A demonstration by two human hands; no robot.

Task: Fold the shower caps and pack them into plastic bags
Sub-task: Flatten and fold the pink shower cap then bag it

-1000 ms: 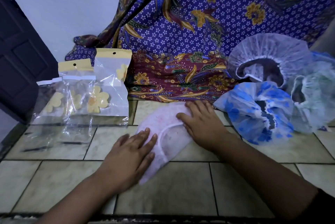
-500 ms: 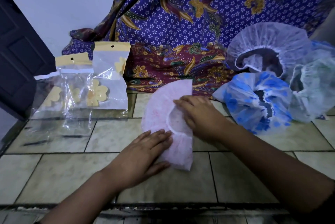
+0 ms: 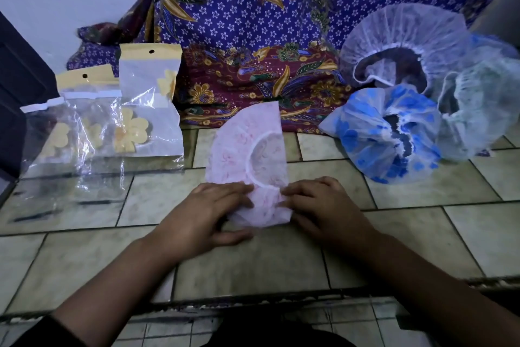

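Pink shower cap (image 3: 245, 156), folded in half, lies on the tiled floor (image 3: 253, 262).
The left hand (image 3: 208, 213) and right hand (image 3: 323, 206) each pinch its near end, fingers curled; bring that end evenly to the far edge, then press the crease flat.

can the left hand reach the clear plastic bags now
Probably yes: only bare tiled floor separates the left hand from the clear yellow-flower plastic bags; it holds the folded pink shower cap.
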